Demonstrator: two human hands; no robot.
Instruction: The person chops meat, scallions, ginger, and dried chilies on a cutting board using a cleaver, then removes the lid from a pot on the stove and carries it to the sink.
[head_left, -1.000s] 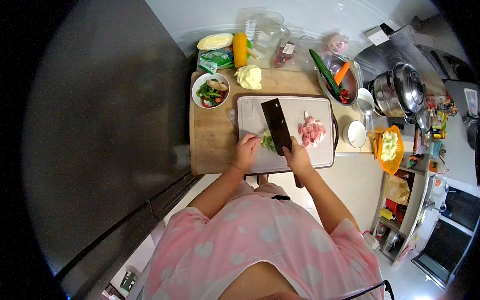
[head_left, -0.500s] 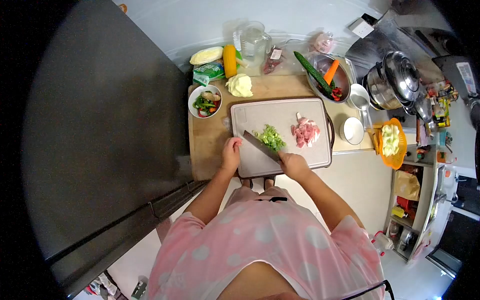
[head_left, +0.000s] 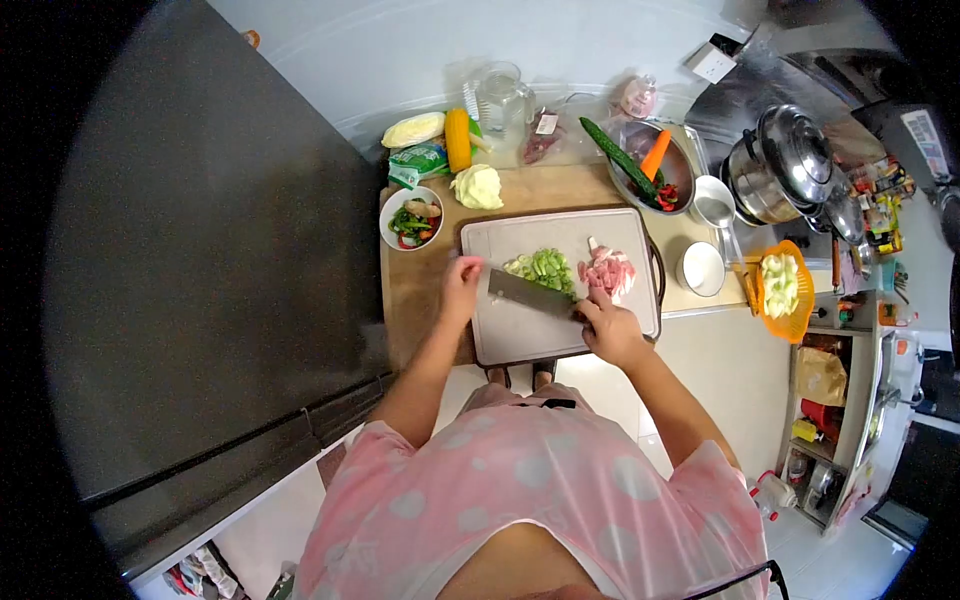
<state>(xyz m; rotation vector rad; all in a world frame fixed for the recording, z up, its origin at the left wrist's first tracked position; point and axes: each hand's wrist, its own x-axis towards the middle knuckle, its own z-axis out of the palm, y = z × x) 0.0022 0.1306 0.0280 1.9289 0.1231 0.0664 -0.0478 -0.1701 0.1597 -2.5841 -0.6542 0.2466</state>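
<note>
My right hand (head_left: 612, 328) is closed round the handle of a cleaver (head_left: 532, 294), its broad blade lying slantwise over the cutting board (head_left: 530, 345). Just behind the blade is a pile of chopped green vegetable (head_left: 543, 268). Sliced raw meat (head_left: 608, 270) lies on the right part of the board, close to my right hand. At the board's left edge, near the blade's tip, is my left hand (head_left: 460, 288). Its fingers are drawn together, and whether anything small is between them does not show.
Behind the board stand a bowl of cut vegetables (head_left: 410, 222), a cabbage piece (head_left: 477, 187) and a metal bowl (head_left: 620, 178) holding a cucumber and carrot. To the right are a white bowl (head_left: 701, 269), an orange basket (head_left: 793, 325) and a steel pot (head_left: 748, 170). A dark cabinet-like surface (head_left: 220, 270) flanks the left.
The cleaver has shifted slightly right with my right hand, and its blade now shows a broader face. My left hand has moved up a little beside the board.
</note>
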